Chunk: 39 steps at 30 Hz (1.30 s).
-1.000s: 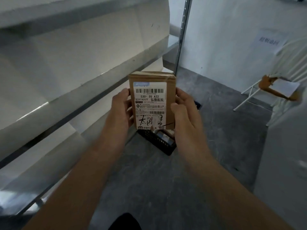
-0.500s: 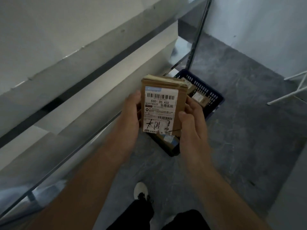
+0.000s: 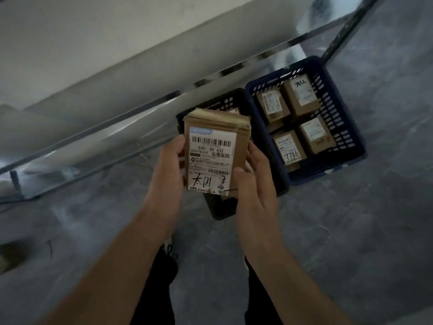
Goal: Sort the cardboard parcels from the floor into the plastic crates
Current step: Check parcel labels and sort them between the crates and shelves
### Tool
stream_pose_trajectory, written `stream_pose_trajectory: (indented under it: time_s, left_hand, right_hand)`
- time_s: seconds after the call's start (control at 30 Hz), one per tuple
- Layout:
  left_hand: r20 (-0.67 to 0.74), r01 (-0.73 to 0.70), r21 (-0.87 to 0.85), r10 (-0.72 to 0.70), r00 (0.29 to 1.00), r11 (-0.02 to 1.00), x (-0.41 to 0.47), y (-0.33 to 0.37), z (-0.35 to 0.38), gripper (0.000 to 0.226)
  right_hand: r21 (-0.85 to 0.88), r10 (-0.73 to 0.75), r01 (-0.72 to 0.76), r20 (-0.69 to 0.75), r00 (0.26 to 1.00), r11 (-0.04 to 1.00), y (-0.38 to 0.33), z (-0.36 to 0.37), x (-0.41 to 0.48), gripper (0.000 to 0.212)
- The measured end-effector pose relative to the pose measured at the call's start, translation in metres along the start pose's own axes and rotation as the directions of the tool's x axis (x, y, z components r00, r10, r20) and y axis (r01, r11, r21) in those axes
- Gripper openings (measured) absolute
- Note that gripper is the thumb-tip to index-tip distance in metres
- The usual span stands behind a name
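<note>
I hold a brown cardboard parcel with a white barcode label upright in front of me. My left hand grips its left edge, and my right hand grips its right edge with the thumb over the lower front. Below the parcel a black plastic crate stands on the floor, mostly hidden by the parcel and my hands. To its right a blue plastic crate holds several labelled cardboard parcels.
A metal shelf rack runs diagonally along the left, its dark upright post just beyond the blue crate. Grey floor spreads to the right and front. My legs and shoes show at the bottom.
My view has tilted down and nearer to the crates, so the blue crate with its parcels now shows fully. The parcel stays gripped in both hands above the black crate.
</note>
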<state>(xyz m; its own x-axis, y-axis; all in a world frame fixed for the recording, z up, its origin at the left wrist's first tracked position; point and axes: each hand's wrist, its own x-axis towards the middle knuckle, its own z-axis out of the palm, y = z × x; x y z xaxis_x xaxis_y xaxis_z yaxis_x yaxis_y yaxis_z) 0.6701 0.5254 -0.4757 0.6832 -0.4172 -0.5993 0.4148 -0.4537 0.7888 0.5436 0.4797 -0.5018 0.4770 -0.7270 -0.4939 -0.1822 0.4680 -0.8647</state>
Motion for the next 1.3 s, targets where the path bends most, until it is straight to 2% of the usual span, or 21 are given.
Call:
stream_pose_trajectory:
  time_s: [0.13,0.27,0.37,0.43,0.57,0.63,0.77,1.03,1.3]
  left_hand:
    - [-0.048,0.105,-0.047,-0.107,0.993,0.993,0.036,-0.041,0.016,0.05]
    - [-0.113,0.216,-0.164,-0.236,0.965,0.963,0.073,-0.092,0.022,0.043]
    - [-0.109,0.265,-0.196,-0.289,0.951,0.944,0.099,-0.135,0.027,0.054]
    - [-0.078,0.284,-0.204,-0.305,0.949,0.937,0.113,-0.165,0.033,0.057]
    - [0.02,0.337,-0.186,-0.34,0.94,0.923,0.141,-0.219,0.042,0.065]
    - [0.028,0.366,-0.174,-0.367,0.93,0.914,0.157,-0.242,0.042,0.054]
    - [0.049,0.425,-0.156,-0.423,0.905,0.891,0.192,-0.28,0.038,0.038]
    - [0.089,0.479,-0.141,-0.471,0.878,0.867,0.237,-0.332,0.059,0.046]
    - [0.089,0.517,-0.229,-0.512,0.855,0.824,0.26,-0.361,0.072,0.045]
  right_hand:
    - [-0.108,0.061,-0.054,0.055,0.997,0.993,0.032,-0.021,0.051,0.044]
    - [-0.266,0.105,-0.081,0.077,0.992,0.961,0.084,-0.027,0.093,0.042]
    - [-0.357,0.183,-0.13,0.119,0.976,0.925,0.126,-0.028,0.113,0.042]
    - [-0.396,0.214,-0.149,0.126,0.969,0.906,0.154,-0.03,0.125,0.049]
    - [-0.425,0.275,-0.218,0.077,0.958,0.878,0.208,-0.034,0.151,0.04]
    - [-0.427,0.308,-0.258,0.052,0.95,0.866,0.23,-0.035,0.164,0.032]
    - [-0.419,0.331,-0.285,0.039,0.943,0.862,0.269,-0.041,0.185,0.052]
    - [-0.419,0.362,-0.344,-0.038,0.931,0.841,0.344,-0.047,0.226,0.019]
    - [-0.48,0.382,-0.344,-0.019,0.924,0.807,0.378,-0.047,0.261,0.031]
